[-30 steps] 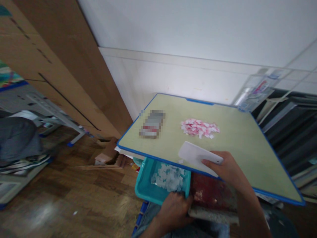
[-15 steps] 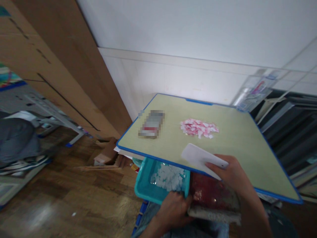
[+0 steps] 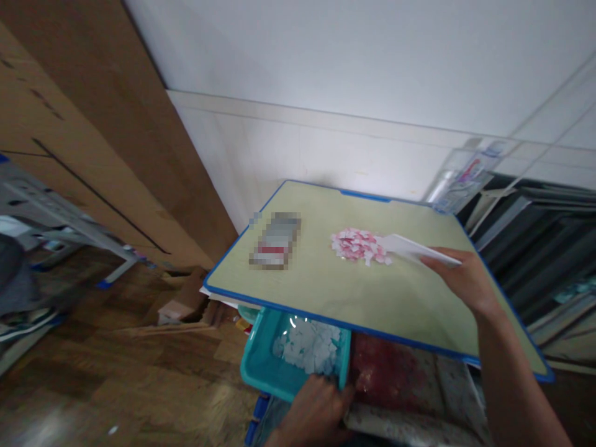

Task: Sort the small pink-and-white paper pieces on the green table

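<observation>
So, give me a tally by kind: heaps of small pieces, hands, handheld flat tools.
Heaps of small pieces: 2 (pinkish heap on the tabletop, white heap in the teal basin)
Hands: 2 (left hand, right hand)
Handheld flat tools: 1 (white tool)
Total: 5

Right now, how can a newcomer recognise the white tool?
Find the pale yellow, blue-edged tabletop. Over it, the right hand holds the white tool, its far end at the pink and white scraps. Unlike those small scraps, it is one long, flat piece.
</observation>
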### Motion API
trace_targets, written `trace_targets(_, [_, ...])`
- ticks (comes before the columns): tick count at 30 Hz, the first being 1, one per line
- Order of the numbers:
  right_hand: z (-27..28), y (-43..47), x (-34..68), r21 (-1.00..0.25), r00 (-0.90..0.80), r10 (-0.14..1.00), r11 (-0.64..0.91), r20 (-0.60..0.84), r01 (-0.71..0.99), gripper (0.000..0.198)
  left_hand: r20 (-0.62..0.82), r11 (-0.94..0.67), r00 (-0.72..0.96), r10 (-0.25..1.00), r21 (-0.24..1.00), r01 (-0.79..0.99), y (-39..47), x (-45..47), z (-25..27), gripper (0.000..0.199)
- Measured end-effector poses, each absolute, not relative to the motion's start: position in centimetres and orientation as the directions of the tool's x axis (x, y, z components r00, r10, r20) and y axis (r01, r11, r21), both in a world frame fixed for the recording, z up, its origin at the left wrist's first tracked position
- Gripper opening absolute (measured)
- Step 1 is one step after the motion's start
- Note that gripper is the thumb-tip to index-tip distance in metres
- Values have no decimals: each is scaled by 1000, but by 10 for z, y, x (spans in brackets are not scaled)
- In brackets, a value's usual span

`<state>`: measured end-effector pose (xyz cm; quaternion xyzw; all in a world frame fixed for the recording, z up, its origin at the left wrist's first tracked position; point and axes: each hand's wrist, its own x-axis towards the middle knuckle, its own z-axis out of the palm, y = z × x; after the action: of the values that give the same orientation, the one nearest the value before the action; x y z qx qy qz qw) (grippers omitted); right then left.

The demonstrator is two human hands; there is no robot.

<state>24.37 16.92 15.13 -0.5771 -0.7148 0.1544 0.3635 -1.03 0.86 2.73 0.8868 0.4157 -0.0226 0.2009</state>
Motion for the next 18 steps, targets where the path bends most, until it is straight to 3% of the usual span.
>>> trace_targets(13, [141, 177, 263, -572, -109, 934, 298, 340, 765, 34, -257, -605, 693, 673, 348, 717, 10, -18, 27, 18])
trace_targets(18, [141, 172, 283, -582, -29, 930, 253, 365, 773, 31, -280, -608, 692, 666, 334, 720, 9, -18, 21, 15])
